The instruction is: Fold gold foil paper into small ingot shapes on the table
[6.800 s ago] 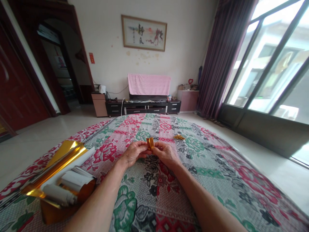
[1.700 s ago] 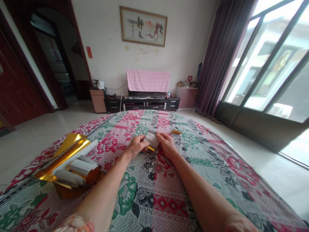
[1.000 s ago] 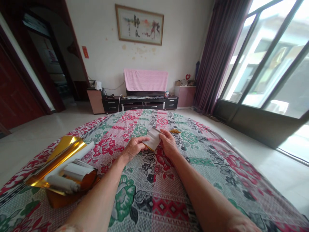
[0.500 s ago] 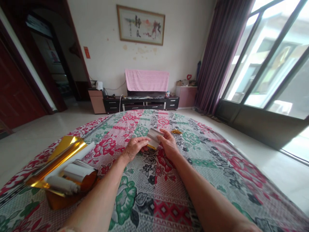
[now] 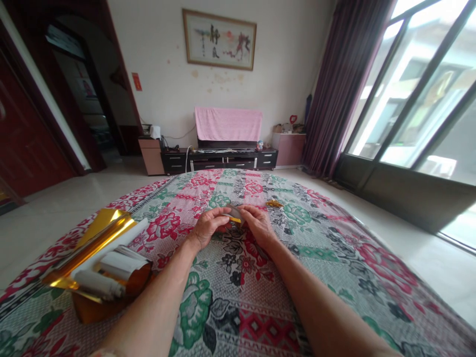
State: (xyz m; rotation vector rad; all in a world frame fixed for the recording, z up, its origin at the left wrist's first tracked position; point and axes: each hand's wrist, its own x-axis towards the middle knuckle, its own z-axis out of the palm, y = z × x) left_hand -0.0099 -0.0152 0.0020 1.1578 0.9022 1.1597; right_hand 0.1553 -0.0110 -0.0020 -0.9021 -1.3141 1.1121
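A small foil sheet [image 5: 234,219], grey on one face with a gold strip along its near edge, is held between both hands over the middle of the patterned cloth [image 5: 316,297]. The two-ended grip seems meant to keep something so thin steady and flat. The left hand [image 5: 208,227] has thumb and forefinger closed on its left end; the right hand [image 5: 258,224] pinches the right end, its fingertips partly hidden. Both forearms reach from the near side and angle inward, elbows apart, hands almost meeting; whether they rest on the cloth I cannot tell. A folded gold piece [image 5: 274,204] lies just beyond the right hand, while gold foil [image 5: 111,232] and pale rolls [image 5: 119,262] sit at left, probably there to stay within reach beside the left forearm.
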